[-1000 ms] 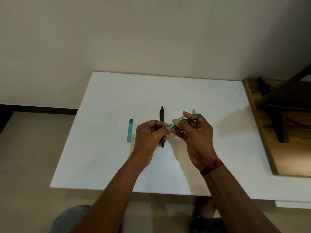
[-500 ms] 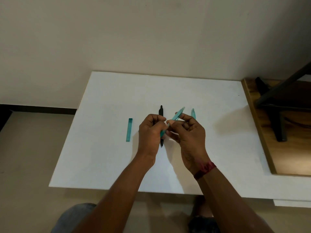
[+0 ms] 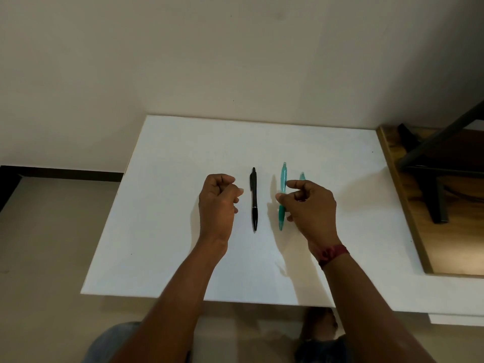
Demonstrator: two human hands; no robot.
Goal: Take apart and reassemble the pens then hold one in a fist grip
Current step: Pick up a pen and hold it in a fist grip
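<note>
Teal pen [image 3: 283,176] sits right of centre frame, pinched between the thumb and fingers of the right hand [image 3: 311,205]. Black pen [image 3: 253,200] lies just left on the white table [image 3: 170,205]. Left hand [image 3: 217,203] is curled, gripping nothing visible.

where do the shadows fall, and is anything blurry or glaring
Head view: the translucent teal pen in the right hand throws a soft shadow toward the slim black pen on the white table; both pens look sharp; dim light, no glare.

Rightmost teal piece [image 3: 302,176] mostly behind the right hand [image 3: 310,208]
</note>
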